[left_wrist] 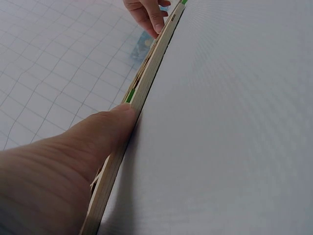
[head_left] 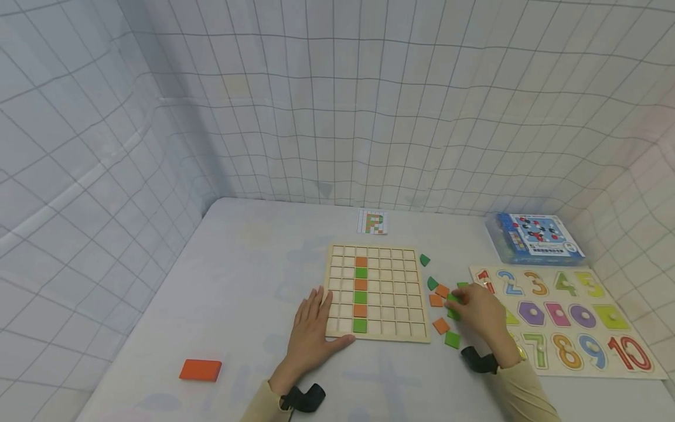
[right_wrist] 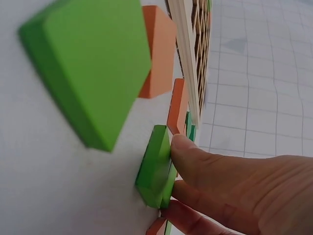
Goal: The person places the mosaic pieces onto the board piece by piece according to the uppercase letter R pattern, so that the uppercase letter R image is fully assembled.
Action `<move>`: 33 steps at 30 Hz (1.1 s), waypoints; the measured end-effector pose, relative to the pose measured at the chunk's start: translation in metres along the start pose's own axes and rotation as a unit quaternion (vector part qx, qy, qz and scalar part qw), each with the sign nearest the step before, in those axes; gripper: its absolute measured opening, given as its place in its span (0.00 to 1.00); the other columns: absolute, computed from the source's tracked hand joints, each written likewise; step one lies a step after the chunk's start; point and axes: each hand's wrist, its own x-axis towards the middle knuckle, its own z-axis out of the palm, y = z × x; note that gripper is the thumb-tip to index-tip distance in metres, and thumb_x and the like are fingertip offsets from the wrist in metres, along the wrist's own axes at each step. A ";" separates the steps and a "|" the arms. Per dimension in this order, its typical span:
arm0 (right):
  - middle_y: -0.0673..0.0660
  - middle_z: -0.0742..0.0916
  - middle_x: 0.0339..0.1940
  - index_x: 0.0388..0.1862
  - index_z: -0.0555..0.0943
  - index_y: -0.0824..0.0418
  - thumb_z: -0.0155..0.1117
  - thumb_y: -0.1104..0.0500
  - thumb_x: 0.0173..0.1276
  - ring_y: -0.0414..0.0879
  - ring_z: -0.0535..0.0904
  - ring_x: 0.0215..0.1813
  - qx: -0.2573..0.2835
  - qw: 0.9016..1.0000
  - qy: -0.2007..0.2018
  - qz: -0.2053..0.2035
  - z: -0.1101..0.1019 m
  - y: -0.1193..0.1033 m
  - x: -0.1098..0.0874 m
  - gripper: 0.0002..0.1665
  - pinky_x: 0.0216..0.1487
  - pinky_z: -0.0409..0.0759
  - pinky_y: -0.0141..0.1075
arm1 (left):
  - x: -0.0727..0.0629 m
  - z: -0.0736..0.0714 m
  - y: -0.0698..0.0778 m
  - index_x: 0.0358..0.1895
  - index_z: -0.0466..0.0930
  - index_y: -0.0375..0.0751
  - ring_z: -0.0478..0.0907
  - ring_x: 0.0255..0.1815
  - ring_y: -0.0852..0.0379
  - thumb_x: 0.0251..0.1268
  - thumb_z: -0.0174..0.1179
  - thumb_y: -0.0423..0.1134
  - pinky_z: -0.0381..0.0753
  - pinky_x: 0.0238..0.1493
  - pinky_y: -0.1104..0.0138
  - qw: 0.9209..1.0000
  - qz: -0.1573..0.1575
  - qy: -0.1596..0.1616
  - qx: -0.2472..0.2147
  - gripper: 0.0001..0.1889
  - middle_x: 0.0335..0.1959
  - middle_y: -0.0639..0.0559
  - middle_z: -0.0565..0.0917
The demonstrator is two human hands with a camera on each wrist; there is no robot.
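My left hand (head_left: 312, 333) lies with straight fingers at the near left corner of a wooden grid board (head_left: 395, 298), its thumb (left_wrist: 110, 122) against the near edge. One column of the board holds alternating orange and green square tiles, down to a green one (head_left: 360, 325) at the near end. Right of the board, my right hand (head_left: 484, 313) pinches a green square tile (head_left: 454, 300) between thumb and fingers, over other loose tiles. In the right wrist view, another green tile (right_wrist: 154, 169) lies close by the thumb. The fingertips' far side is hidden.
Loose orange tiles (head_left: 440, 326) and dark green rounded pieces (head_left: 425, 259) lie beside the board. A pattern card (head_left: 372, 222) lies behind it. At right are a number puzzle (head_left: 569, 337) and a blue box (head_left: 538, 237); an orange block (head_left: 200, 370) sits at left.
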 end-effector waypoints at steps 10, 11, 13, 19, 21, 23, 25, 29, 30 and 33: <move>0.53 0.80 0.28 0.39 0.85 0.64 0.74 0.53 0.55 0.46 0.74 0.29 0.010 1.000 -0.010 0.008 -0.002 0.002 0.004 0.18 0.24 0.70 0.38 | 0.000 -0.001 0.001 0.73 0.53 0.35 0.42 0.75 0.45 0.52 0.61 0.67 0.41 0.71 0.53 1.000 -0.006 -0.011 -0.001 0.53 0.74 0.38 0.51; 0.53 0.80 0.28 0.39 0.84 0.64 0.74 0.53 0.55 0.47 0.74 0.29 0.012 1.000 -0.010 0.008 -0.002 0.002 0.004 0.18 0.24 0.70 0.38 | 0.000 -0.001 0.001 0.73 0.53 0.35 0.42 0.75 0.45 0.52 0.61 0.67 0.41 0.71 0.53 1.000 -0.007 -0.011 0.000 0.53 0.74 0.39 0.51; 0.52 0.80 0.28 0.38 0.83 0.64 0.74 0.53 0.55 0.47 0.73 0.29 0.014 1.000 -0.010 0.010 -0.002 0.002 0.004 0.17 0.25 0.70 0.39 | 0.000 0.000 0.001 0.73 0.53 0.35 0.42 0.75 0.45 0.52 0.61 0.67 0.41 0.71 0.53 1.000 -0.007 -0.011 0.000 0.53 0.74 0.39 0.51; 0.53 0.79 0.27 0.36 0.79 0.61 0.73 0.53 0.56 0.47 0.72 0.28 0.021 1.000 -0.005 0.021 0.000 0.002 0.005 0.16 0.25 0.68 0.39 | 0.000 0.001 0.000 0.73 0.53 0.35 0.42 0.75 0.45 0.52 0.60 0.68 0.41 0.71 0.52 1.000 -0.008 -0.010 0.003 0.53 0.74 0.39 0.51; 0.52 0.80 0.27 0.36 0.78 0.61 0.73 0.53 0.56 0.47 0.72 0.27 0.022 1.000 0.000 0.022 0.002 0.003 0.004 0.16 0.25 0.67 0.39 | 0.000 0.000 0.000 0.73 0.53 0.35 0.42 0.75 0.45 0.52 0.60 0.68 0.41 0.71 0.53 1.000 -0.009 -0.011 0.001 0.53 0.74 0.39 0.51; 0.52 0.79 0.26 0.36 0.78 0.60 0.73 0.53 0.56 0.47 0.71 0.26 0.023 1.000 0.005 0.020 0.003 0.003 0.004 0.16 0.25 0.66 0.38 | 0.000 0.000 0.001 0.73 0.53 0.35 0.42 0.75 0.45 0.52 0.60 0.68 0.41 0.71 0.52 1.000 -0.008 -0.011 0.000 0.53 0.74 0.39 0.51; 0.52 0.79 0.26 0.36 0.78 0.60 0.72 0.54 0.57 0.46 0.71 0.26 0.023 1.000 0.011 0.017 0.004 0.004 0.003 0.15 0.25 0.66 0.38 | -0.001 0.000 0.001 0.73 0.54 0.35 0.42 0.75 0.44 0.52 0.60 0.68 0.42 0.70 0.52 1.000 -0.007 -0.010 0.000 0.53 0.74 0.39 0.51; 0.52 0.79 0.25 0.36 0.77 0.60 0.72 0.55 0.58 0.46 0.71 0.25 0.032 0.999 0.021 0.010 0.005 0.004 0.001 0.14 0.24 0.65 0.37 | -0.001 -0.001 0.001 0.73 0.54 0.35 0.43 0.74 0.44 0.52 0.61 0.67 0.43 0.70 0.52 1.000 -0.004 -0.007 0.002 0.53 0.74 0.38 0.52; 0.51 0.79 0.25 0.36 0.77 0.60 0.72 0.56 0.58 0.46 0.71 0.25 0.034 0.999 0.023 0.008 0.006 0.005 0.000 0.13 0.24 0.65 0.37 | 0.000 -0.001 0.001 0.73 0.54 0.35 0.43 0.75 0.44 0.52 0.60 0.67 0.43 0.70 0.52 1.000 -0.004 -0.007 0.003 0.53 0.74 0.39 0.51; 0.51 0.80 0.25 0.35 0.78 0.59 0.71 0.57 0.58 0.45 0.72 0.25 0.040 0.999 0.031 0.004 0.005 0.005 -0.001 0.12 0.24 0.65 0.37 | 0.000 -0.002 0.002 0.73 0.54 0.35 0.43 0.75 0.44 0.52 0.60 0.67 0.42 0.70 0.52 1.000 -0.003 -0.006 0.001 0.53 0.74 0.39 0.51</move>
